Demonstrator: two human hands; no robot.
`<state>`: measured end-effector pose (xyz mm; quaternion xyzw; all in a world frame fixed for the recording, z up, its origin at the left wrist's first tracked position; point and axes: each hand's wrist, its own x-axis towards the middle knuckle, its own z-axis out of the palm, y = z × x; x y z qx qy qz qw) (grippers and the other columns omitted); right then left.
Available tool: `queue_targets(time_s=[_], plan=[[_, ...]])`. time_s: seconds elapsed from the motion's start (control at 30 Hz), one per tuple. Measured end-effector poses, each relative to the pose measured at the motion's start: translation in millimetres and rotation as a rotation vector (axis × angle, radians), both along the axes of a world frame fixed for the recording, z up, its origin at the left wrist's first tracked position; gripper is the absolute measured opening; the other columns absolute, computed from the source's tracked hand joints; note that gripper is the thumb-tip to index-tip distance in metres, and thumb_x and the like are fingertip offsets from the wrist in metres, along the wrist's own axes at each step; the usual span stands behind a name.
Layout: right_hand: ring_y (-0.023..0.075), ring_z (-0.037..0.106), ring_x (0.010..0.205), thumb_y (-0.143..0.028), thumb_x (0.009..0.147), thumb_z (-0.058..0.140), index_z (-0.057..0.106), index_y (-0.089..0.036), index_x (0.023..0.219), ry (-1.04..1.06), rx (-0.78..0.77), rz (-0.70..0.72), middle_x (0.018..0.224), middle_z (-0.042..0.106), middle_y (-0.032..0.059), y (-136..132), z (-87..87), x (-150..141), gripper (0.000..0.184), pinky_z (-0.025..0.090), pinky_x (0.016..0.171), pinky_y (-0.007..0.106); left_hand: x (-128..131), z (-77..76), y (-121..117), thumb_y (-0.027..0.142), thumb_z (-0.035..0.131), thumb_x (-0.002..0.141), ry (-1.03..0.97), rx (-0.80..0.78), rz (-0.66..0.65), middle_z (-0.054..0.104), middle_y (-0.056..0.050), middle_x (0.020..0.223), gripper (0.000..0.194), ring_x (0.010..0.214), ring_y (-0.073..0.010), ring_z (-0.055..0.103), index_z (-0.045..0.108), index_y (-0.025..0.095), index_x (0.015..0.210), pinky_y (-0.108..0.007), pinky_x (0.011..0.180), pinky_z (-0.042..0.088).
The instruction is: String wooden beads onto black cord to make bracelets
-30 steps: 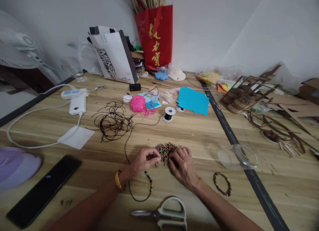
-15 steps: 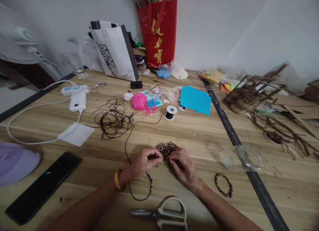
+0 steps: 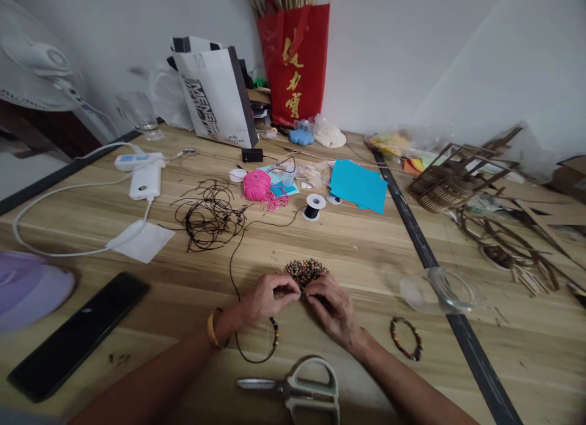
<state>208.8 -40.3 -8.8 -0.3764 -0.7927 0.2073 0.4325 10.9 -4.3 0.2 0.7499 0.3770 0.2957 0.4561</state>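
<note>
The pile of small multicoloured beads (image 3: pixel 306 270) lies on the wooden surface (image 3: pixel 361 248) just beyond the fingertips of both hands, between them and the spool of black cord (image 3: pixel 312 207). The left hand (image 3: pixel 268 298) has its thumb and forefinger brought together in a pinch; whatever sits between the tips is too small to make out. The right hand (image 3: pixel 333 304) is curled, its fingertips closed down at the near right edge of the beads and almost meeting the left's (whether it grips a bead, I cannot tell). Below the left hand, a partly beaded black cord (image 3: pixel 276 336) curves across the surface, its beaded stretch nearest the palm. The scissors (image 3: pixel 297 388) lie nearer the person, handles to the right, and a finished-looking bead bracelet (image 3: pixel 406 339) rests to the right of the right forearm. A tangle of dark cord (image 3: pixel 210 217) and a pink yarn ball (image 3: pixel 257 185) lie farther off, to the left of the spool.
</note>
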Motion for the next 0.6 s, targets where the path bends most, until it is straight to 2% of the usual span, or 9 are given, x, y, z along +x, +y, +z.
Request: queue_targets(time_s=[0.43, 0.6], plan=[[0.0191, 0.062, 0.081, -0.016, 0.091, 0.053, 0.061, -0.022, 0.097, 0.033, -0.014, 0.015, 0.085, 0.067, 0.0054, 0.3, 1.1, -0.7, 0.012, 0.044, 0.091, 0.044, 0.9, -2.2, 0.1, 0.016, 0.061, 0.077, -0.004, 0.015, -0.003, 0.071, -0.005, 0.076, 0.009, 0.069, -0.0146, 0.061, 0.070, 0.013, 0.078, -0.023, 0.066, 0.046], [0.0187, 0.062, 0.080, -0.018, 0.091, 0.052, 0.061, -0.022, 0.096, 0.015, -0.007, 0.002, 0.084, 0.067, 0.0047, 0.7, 2.4, -1.3, 0.011, 0.046, 0.087, 0.041, 0.4, -0.5, 0.1, 0.014, 0.061, 0.076, -0.004, 0.003, -0.017, 0.071, -0.004, 0.075, 0.010, 0.067, -0.0140, 0.061, 0.070, 0.014, 0.078, -0.022, 0.065, 0.046]])
